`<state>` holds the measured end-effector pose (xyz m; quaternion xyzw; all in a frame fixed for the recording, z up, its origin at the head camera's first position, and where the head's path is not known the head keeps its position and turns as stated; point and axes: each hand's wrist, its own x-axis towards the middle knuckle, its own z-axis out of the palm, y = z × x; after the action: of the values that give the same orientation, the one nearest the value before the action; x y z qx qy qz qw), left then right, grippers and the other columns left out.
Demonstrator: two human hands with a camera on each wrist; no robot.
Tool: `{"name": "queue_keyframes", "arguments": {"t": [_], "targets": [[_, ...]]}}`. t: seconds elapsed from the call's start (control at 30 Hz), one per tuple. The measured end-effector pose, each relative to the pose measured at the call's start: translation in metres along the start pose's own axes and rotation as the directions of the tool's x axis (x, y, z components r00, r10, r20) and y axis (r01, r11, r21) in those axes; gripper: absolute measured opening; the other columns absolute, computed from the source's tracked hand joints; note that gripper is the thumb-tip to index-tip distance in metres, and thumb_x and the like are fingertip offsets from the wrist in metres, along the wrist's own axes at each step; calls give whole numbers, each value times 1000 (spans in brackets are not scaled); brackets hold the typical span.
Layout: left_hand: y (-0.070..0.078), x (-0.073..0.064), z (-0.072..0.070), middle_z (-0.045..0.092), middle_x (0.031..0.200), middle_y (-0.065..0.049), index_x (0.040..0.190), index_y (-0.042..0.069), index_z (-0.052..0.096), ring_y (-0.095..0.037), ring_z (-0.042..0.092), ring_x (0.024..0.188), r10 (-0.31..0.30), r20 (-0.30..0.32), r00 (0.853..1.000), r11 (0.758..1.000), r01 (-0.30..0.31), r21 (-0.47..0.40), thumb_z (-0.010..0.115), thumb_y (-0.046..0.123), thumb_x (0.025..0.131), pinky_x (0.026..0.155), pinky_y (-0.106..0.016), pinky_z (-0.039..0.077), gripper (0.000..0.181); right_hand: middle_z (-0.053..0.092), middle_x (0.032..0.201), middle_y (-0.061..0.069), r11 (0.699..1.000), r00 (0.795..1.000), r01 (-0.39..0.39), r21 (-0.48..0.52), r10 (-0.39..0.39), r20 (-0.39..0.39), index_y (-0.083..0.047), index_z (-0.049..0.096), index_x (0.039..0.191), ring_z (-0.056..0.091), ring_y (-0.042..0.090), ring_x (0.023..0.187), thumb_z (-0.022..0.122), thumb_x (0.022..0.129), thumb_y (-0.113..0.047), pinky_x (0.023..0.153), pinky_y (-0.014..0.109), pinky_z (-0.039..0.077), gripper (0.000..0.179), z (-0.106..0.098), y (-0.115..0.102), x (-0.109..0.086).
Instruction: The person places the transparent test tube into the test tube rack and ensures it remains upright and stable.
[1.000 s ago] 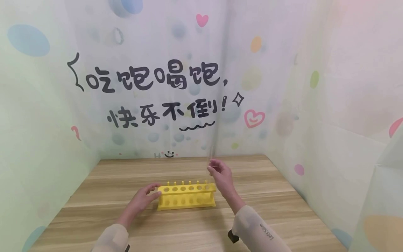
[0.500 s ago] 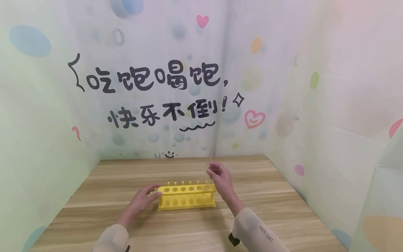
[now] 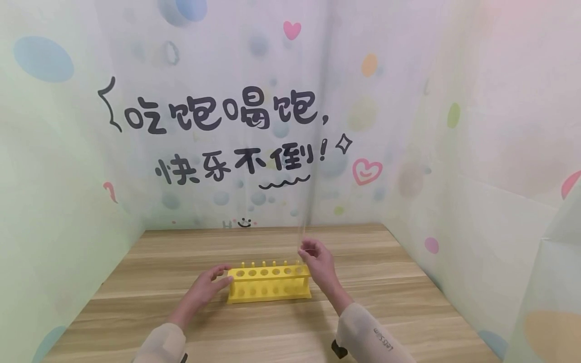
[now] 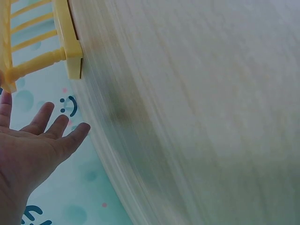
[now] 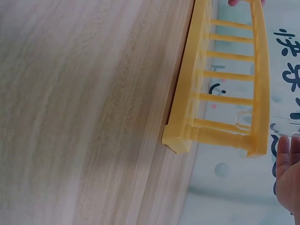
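Observation:
A yellow test tube rack (image 3: 270,298) with one row of holes stands on the wooden table. At its left end, my left hand (image 3: 206,287) pinches the top plate between thumb and index finger; the other fingers spread free in the left wrist view. My right hand (image 3: 321,261) pinches a clear test tube (image 3: 301,233) above the rack's right end. In the right wrist view the tube (image 5: 286,125) passes through the rightmost hole, its rounded bottom showing just below the top plate. The fingertips there are close above the plate.
Short yellow pegs (image 3: 264,263) stand in a row along the rack's back. The wood-grain table (image 3: 181,252) ends at a patterned back wall (image 3: 218,65) with black lettering. More printed sheeting encloses the left and right sides.
My right hand has come down a little with the test tube, which sits lower in the rack's rightmost hole. The left hand and the rack have stayed in place.

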<state>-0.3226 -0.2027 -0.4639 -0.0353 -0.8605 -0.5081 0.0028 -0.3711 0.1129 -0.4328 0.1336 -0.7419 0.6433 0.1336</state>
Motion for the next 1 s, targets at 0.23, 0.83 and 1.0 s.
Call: {"name": "queue_keyframes", "arguments": {"t": [0.23, 0.83, 1.0], "targets": [[0, 0, 0, 40, 147, -31, 141, 8, 52, -55, 29, 137, 3, 0, 1000, 1000, -3, 2, 63, 38, 98, 106, -69, 29, 54, 65, 106, 10, 999, 1000, 3, -32, -3, -13, 1, 62, 121, 63, 22, 97, 68, 93, -7, 80, 26, 56, 29, 1, 5, -4], [-4, 2, 0, 41, 148, -30, 140, 10, 53, -54, 29, 138, -5, -6, 1000, 1000, 5, 3, 63, 41, 97, 106, -69, 29, 54, 66, 104, 15, 996, 999, 48, -77, -49, -10, 9, 60, 118, 64, 25, 95, 67, 93, -2, 81, 25, 55, 29, 3, 18, -10], [-5, 2, 1, 40, 148, -30, 141, 9, 52, -54, 29, 138, -3, -7, 1000, 1000, 3, -5, 64, 40, 97, 107, -69, 28, 55, 67, 102, 16, 996, 998, 63, -66, -64, -13, 7, 62, 116, 64, 23, 92, 69, 91, 0, 79, 22, 55, 27, 5, 20, -12]]}}
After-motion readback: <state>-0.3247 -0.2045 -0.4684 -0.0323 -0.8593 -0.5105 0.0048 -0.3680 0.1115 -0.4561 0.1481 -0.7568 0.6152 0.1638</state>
